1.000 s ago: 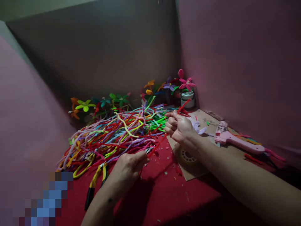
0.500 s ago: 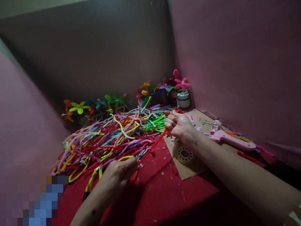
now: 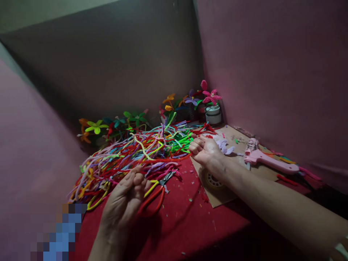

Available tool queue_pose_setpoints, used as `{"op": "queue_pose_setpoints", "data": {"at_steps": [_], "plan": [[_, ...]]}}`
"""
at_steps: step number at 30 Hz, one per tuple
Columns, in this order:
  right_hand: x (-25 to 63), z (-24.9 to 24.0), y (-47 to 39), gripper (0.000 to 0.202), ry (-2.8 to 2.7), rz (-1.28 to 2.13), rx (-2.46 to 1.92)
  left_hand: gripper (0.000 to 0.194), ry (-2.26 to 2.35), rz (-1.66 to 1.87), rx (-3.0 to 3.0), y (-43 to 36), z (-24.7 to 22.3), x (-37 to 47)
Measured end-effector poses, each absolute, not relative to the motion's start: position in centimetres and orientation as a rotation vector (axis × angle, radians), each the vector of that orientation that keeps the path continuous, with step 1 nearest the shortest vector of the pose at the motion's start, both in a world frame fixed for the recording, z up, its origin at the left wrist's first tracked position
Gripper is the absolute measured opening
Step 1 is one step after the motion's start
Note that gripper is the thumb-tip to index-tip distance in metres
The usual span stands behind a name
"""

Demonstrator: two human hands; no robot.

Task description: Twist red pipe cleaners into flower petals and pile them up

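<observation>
while a red table [image 3: 199,217] spread beneath everything, a heap of coloured fuzzy stems [image 3: 130,152] covered its left and middle part, and a cardboard sheet [image 3: 217,199] lay to the right of it. the right hand [image 3: 208,152] hung over the near left edge of the cardboard, its fingers curled tight around a red strand that ran out from the thumbless side of the fist. the left hand [image 3: 125,195] was nearer the wearer, in front of the heap, fingers bent in toward the thumb; whether it gripped anything could not be told. beyond the right wrist, a pink glue gun [image 3: 272,162] rested on the cardboard. scissors [image 3: 165,179] lay on the table just beside the left hand, partly behind it, and a tape roll [image 3: 211,184] showed below the right wrist. the red strand [image 3: 174,159] stretched leftward from the right hand along the heap's near side, its far end lost among other stems.
</observation>
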State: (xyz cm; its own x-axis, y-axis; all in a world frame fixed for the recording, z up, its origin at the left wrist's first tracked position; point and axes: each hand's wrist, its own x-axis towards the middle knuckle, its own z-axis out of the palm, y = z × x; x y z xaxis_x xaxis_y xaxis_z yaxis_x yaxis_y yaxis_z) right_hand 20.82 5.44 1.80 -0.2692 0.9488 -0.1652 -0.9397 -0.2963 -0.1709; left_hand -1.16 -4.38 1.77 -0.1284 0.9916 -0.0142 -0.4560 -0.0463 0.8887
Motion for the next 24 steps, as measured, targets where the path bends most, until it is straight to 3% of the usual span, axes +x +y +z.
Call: {"op": "queue_pose_setpoints", "data": {"at_steps": [3, 8, 11, 20, 24], "plan": [[20.8, 1.9, 5.3, 0.030, -0.013, 1.859, -0.244, 0.035, 0.898, 1.440, 0.772, -4.0, 1.3, 0.8], [20.4, 1.7, 5.0, 0.029, -0.012, 1.855, -0.209, 0.031, 1.014, 1.290, 1.077, -3.4, 0.7, 5.0], [20.0, 1.4, 5.0, 0.030, -0.032, 1.878, -0.208, 0.014, 1.160, 1.354, 1.251, -2.9, 0.6, 6.9], [19.6, 1.2, 5.1, 0.031, -0.063, 1.875, -0.279, 0.033, 1.179, 1.403, 1.184, -2.2, 1.5, 7.4], [19.6, 1.0, 5.3, 0.031, -0.040, 1.852, -0.317, 0.023, 1.144, 1.396, 1.231, -2.3, 1.5, 7.2]]}}
